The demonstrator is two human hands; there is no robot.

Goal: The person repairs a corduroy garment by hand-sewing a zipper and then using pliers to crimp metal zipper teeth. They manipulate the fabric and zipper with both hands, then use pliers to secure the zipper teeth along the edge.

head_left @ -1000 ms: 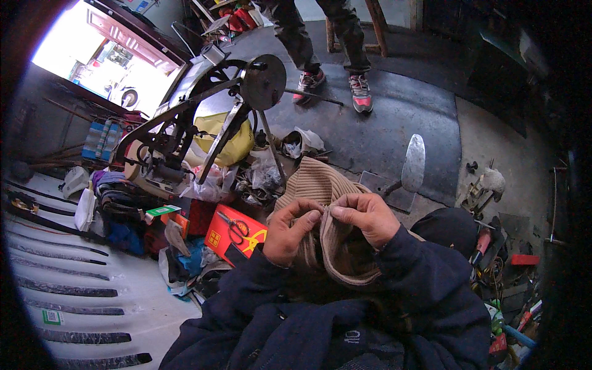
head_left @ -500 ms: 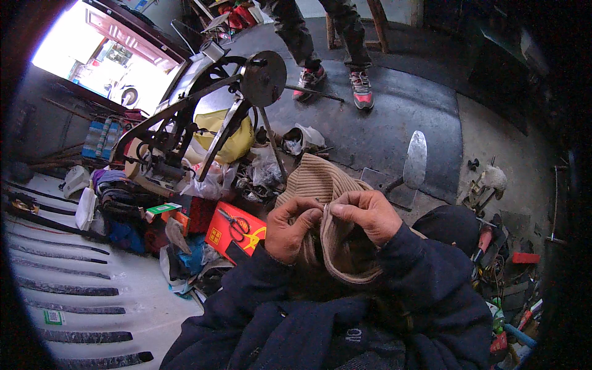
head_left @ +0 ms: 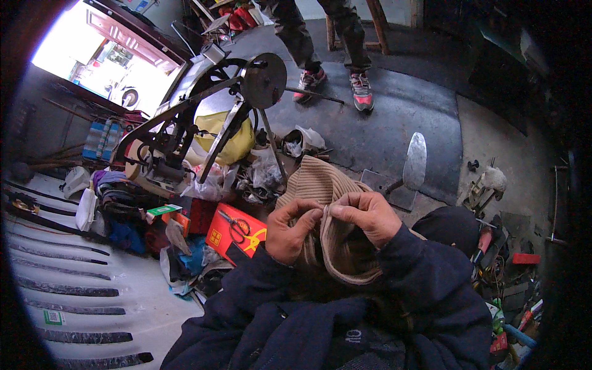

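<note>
A tan ribbed knit garment (head_left: 324, 179) lies across my lap, its edge band (head_left: 345, 271) curving down below my hands. My left hand (head_left: 292, 229) pinches the edge between thumb and forefinger. Right beside it, my right hand (head_left: 366, 216) pinches the same edge, so the two sets of fingertips nearly touch. Whether anything small, such as a zipper end or thread, sits between the fingertips cannot be made out. Dark-handled scissors (head_left: 237, 230) rest on a red box (head_left: 220, 227) left of my left hand.
A black hand-cranked sewing machine (head_left: 185, 117) stands at the front left, with a yellow bag (head_left: 228, 139) behind it. A metal shoe last (head_left: 415, 161) rises to the right. Another person's sneakers (head_left: 362, 92) are on the dark mat ahead. Tools (head_left: 493, 246) crowd the right side.
Both hands keep their pinch on the knit edge at nearly the same spot. Only a very slight shift of the fingers shows.
</note>
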